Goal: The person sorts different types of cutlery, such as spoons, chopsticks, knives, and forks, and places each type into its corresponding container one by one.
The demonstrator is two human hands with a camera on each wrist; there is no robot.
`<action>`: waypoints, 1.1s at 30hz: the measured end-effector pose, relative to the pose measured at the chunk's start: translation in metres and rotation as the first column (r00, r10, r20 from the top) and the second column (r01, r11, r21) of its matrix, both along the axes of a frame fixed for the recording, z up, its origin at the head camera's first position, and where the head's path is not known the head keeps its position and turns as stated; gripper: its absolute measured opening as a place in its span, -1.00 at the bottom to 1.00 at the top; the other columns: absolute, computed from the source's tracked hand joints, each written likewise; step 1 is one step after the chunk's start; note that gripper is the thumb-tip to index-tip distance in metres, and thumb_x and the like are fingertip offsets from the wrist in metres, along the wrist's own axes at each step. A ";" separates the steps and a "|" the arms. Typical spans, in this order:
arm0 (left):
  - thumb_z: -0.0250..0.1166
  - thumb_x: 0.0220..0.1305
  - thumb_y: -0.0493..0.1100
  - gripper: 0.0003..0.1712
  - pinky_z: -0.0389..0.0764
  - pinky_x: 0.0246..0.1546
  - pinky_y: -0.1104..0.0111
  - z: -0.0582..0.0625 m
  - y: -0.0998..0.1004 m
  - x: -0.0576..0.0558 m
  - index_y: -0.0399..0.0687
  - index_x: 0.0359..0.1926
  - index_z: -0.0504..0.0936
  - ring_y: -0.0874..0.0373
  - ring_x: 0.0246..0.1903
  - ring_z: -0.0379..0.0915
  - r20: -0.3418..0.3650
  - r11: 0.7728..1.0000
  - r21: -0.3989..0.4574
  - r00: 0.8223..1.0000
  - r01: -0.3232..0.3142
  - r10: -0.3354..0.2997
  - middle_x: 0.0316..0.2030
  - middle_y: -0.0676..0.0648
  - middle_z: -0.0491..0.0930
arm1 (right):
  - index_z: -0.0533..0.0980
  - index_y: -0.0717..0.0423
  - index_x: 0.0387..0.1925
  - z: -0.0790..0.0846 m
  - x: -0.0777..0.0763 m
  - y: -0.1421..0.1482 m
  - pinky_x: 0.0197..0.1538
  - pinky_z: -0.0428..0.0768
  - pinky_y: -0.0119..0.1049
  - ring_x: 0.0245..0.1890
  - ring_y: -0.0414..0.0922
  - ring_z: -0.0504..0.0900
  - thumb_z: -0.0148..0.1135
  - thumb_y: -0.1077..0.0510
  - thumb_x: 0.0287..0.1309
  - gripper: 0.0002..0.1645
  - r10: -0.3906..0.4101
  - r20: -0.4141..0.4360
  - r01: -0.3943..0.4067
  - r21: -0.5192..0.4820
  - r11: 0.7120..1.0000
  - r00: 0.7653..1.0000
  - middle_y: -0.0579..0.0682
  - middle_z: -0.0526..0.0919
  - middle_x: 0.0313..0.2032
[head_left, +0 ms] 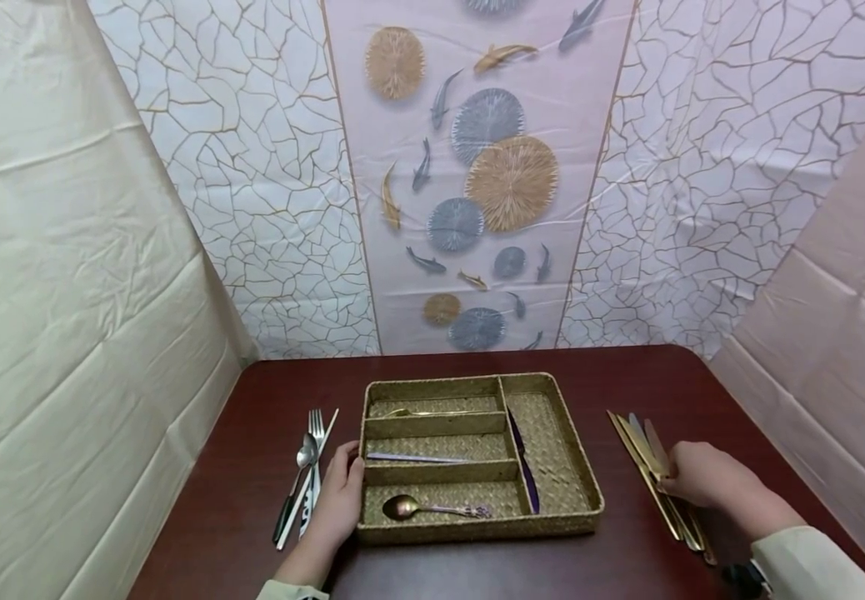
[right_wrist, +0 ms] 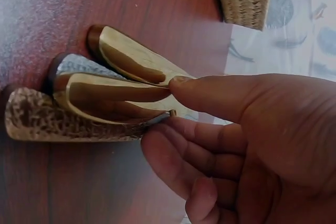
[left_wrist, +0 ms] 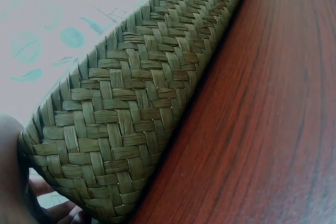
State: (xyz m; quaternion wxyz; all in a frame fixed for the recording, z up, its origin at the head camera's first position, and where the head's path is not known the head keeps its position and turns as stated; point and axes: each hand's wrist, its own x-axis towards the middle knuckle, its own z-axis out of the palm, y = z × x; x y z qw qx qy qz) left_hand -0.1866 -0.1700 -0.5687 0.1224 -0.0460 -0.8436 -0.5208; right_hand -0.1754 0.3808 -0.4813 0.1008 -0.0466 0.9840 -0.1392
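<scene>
My left hand point(head_left: 338, 504) grips the left wall of a woven cutlery tray point(head_left: 477, 531), its thumb by the rim and fingertips round the far corner point(left_wrist: 58, 205). At the right, my right hand point(head_left: 713, 479) pinches a gold table knife point(right_wrist: 115, 95) by its handle between thumb and index finger. That knife lies over a bunch of others: another gold knife point(right_wrist: 131, 56), a silver hammered handle point(right_wrist: 81, 65) and a copper-toned hammered handle point(right_wrist: 63, 121). In the tray are a bronze-coloured spoon point(head_left: 402, 507), a purple knife point(head_left: 528, 479), a slim lilac stick-like piece point(head_left: 417, 457) and a gold utensil point(head_left: 432, 413).
Left of the tray lie a fork point(head_left: 316, 423), spoons point(head_left: 305, 457) and a pale chopstick-like stick point(head_left: 331, 427), crossing one another. The dark red wooden table point(head_left: 477, 571) ends at a patterned cloth backdrop point(head_left: 470, 275), with cloth walls on both sides.
</scene>
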 end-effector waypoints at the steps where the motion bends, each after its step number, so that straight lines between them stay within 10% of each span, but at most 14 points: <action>1: 0.03 0.74 -0.18 -0.59 0.43 0.33 -0.18 0.000 0.000 0.000 -0.30 0.41 0.46 -0.30 0.34 0.45 0.008 1.000 0.009 1.000 0.002 -0.002 0.29 -0.40 0.55 | 0.44 -0.03 -0.66 -0.001 0.000 0.000 -0.48 0.39 -0.21 -0.63 -0.18 0.41 0.53 0.09 0.17 -0.56 0.005 -0.004 -0.005 -0.008 1.000 1.000 -0.15 0.45 -0.65; 16: 0.02 0.73 -0.22 -0.61 0.52 0.21 0.01 0.006 0.001 0.005 -0.38 0.36 0.48 -0.33 0.24 0.50 -0.062 1.000 0.005 0.998 0.010 -0.009 0.21 -0.42 0.58 | 0.36 -0.17 -0.74 -0.023 -0.007 0.016 -0.54 0.31 -0.22 -0.69 -0.23 0.34 0.51 0.06 0.06 -0.51 0.023 -0.037 -0.026 -0.068 0.997 0.999 -0.27 0.33 -0.72; 33: 0.03 0.75 -0.17 -0.58 0.37 0.41 -0.19 -0.005 -0.002 -0.004 -0.25 0.44 0.46 -0.30 0.40 0.41 0.080 0.999 0.048 0.997 0.002 -0.006 0.35 -0.39 0.51 | 0.39 -0.10 -0.74 -0.008 -0.001 0.002 -0.51 0.29 -0.21 -0.65 -0.18 0.34 0.48 0.06 -0.07 -0.60 -0.052 -0.058 0.050 -0.034 0.998 0.997 -0.22 0.36 -0.71</action>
